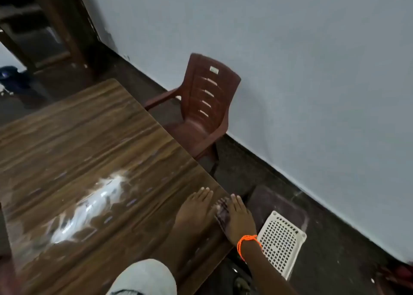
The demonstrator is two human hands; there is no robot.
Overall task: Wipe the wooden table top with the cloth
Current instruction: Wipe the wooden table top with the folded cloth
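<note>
The wooden table top (89,149) fills the left and middle of the head view, glossy, with a bright glare patch near its centre. My left hand (196,207) lies flat on the table near the right edge, fingers together. My right hand (239,221), with an orange thread band at the wrist, presses on a dark checked cloth (222,212) at the table's right edge. Only a strip of the cloth shows between the two hands.
A brown plastic chair (205,107) stands by the pale wall beyond the table's right edge. A white perforated plastic basket (279,243) lies on the dark floor to the right of my hand. A dark doorway (40,26) is at the far left.
</note>
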